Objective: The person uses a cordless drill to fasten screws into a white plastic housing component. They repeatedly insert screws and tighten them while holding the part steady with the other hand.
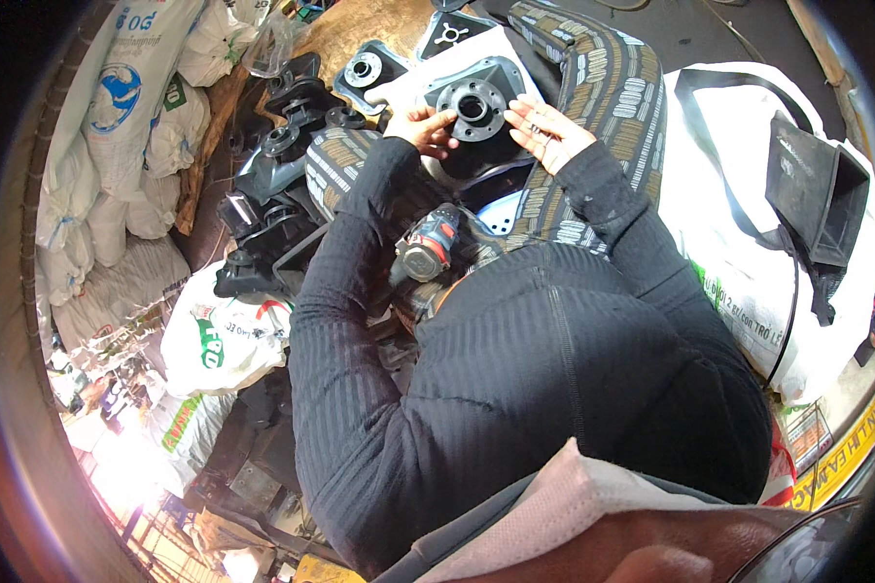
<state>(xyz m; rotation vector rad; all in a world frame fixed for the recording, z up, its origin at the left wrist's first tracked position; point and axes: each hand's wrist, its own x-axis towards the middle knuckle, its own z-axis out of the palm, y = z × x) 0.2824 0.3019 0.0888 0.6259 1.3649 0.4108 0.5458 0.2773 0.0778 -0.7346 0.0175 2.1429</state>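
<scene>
A dark moulded housing with a grey round flange [472, 109], pierced by bolt holes around a dark central bore, lies in front of me over my patterned trouser legs. At the flange's left edge is my left hand [424, 130], fingers curled and thumb tip by the rim; whatever it pinches is too small to make out. Close to the right edge, my right hand [551, 136] is turned palm up, its fingers bent round a few small shiny metal pieces [535, 127]. A red and dark power drill [428, 245] rests nearer my body, between my forearms.
Similar flanged housings [364, 70] lie beyond, and more dark parts [280, 146] are heaped at left. White sacks [126, 126] stand far left. On the right, a black box-shaped part [817, 189] lies on a large white bag [729, 282]. A blue-white plate [501, 212] sits below the housing.
</scene>
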